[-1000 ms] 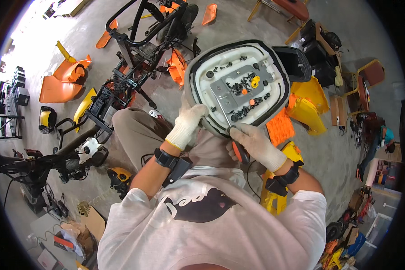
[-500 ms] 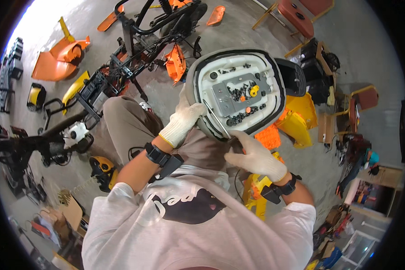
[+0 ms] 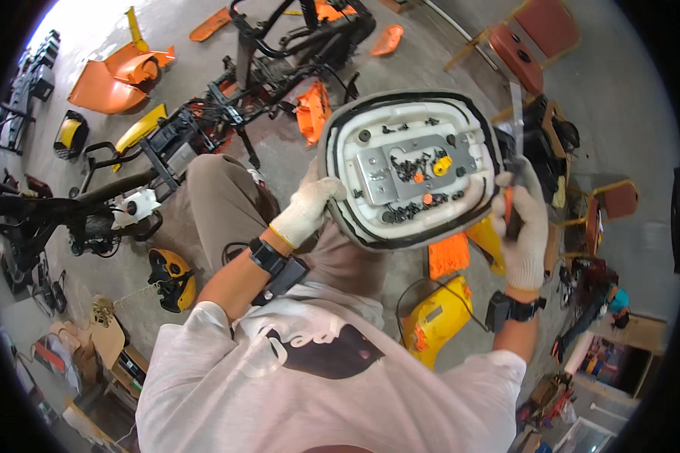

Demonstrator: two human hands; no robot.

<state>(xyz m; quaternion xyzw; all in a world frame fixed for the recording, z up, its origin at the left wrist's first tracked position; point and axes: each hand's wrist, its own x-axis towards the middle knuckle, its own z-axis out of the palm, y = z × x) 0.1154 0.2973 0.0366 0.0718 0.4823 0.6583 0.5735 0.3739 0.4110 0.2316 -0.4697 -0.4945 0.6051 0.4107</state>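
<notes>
Left hand (image 3: 307,212), gloved, grips the left rim of an upturned seat base (image 3: 412,166) held over the lap. Right hand (image 3: 523,226) closes round an orange-handled tool (image 3: 510,213), its tip hard to make out.

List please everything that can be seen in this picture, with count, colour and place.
Seat base: one, white underside with grey rim, held up in the centre.
Metal plate: one, silver, on the seat base, with small black and orange parts on it.
Screwdriver: one, orange handle, at the right edge of the seat base.
Scooter frame: one, black, on the floor at top.
Body panels: several, orange and yellow, spread on the floor.
Chairs: at least two, red, at upper right.
Power drill: one, yellow, on the floor below the seat.
Left hand: white glove, grips the seat's left rim.
Right hand: white glove, holds the screwdriver.
</notes>
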